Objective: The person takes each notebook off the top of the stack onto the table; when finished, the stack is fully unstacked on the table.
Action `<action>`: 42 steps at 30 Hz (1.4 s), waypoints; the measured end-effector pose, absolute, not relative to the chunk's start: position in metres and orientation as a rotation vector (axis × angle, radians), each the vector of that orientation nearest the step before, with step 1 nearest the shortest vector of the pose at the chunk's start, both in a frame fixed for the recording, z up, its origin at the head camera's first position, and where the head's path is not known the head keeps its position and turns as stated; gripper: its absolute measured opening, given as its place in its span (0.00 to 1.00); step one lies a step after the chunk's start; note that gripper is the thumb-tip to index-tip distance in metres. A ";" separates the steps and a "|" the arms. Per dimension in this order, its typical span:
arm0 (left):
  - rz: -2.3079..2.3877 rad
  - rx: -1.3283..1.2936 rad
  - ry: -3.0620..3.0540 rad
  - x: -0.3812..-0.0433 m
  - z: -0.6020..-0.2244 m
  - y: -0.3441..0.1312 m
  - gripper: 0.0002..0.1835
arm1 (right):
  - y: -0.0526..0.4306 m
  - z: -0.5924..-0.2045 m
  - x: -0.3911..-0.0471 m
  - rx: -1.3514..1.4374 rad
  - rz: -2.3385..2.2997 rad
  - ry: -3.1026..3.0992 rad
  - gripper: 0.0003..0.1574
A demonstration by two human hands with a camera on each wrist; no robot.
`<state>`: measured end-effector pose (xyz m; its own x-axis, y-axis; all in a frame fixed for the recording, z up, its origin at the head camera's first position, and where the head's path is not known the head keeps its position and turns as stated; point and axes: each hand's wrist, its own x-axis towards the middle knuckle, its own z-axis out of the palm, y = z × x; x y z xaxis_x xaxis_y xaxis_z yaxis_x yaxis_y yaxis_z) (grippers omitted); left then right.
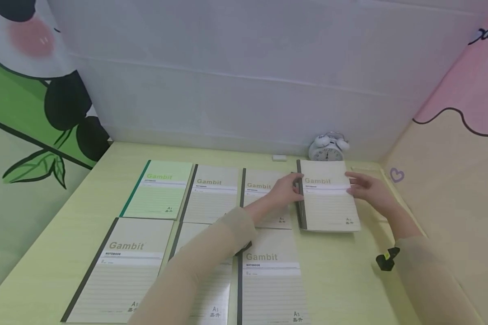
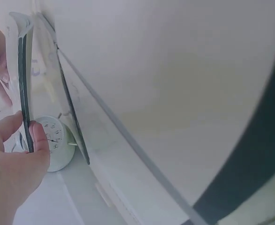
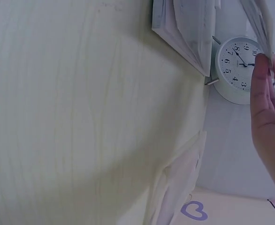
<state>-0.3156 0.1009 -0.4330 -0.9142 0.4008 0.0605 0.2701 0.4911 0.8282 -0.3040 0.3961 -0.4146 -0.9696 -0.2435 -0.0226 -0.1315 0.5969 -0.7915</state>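
Note:
A pale lined Gambit notebook [image 1: 327, 203] with a dark spine is held up at the right of the table. My left hand [image 1: 285, 193] pinches its spine; in the left wrist view thumb and fingers of the left hand [image 2: 20, 164] sit on either side of the spine, which shows two dark bands [image 2: 24, 79]. Across from it, my right hand [image 1: 372, 192] grips the opposite edge. The right wrist view has the right hand [image 3: 271, 103] with its fingertips at the page edges [image 3: 262, 28]. The left forearm crosses over a notebook [image 1: 203, 280] in the front row.
Gambit notebooks lie in two rows, including a green one [image 1: 158, 189] at back left and white ones [image 1: 126, 266] in front. A white alarm clock [image 1: 327, 148] stands at the back wall, a small white block [image 1: 279, 158] to its left. Side walls bound the table [image 1: 337, 275].

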 end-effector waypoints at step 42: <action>1.279 0.998 2.454 -0.235 -0.404 0.092 0.43 | 0.417 -0.384 -0.222 -0.643 -1.245 2.704 0.41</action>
<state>-0.2351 0.0916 -0.4044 -0.7520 0.6470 0.1261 0.4740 0.3978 0.7856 -0.2215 0.4171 -0.3840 -0.9064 -0.4134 0.0870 -0.3349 0.5777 -0.7444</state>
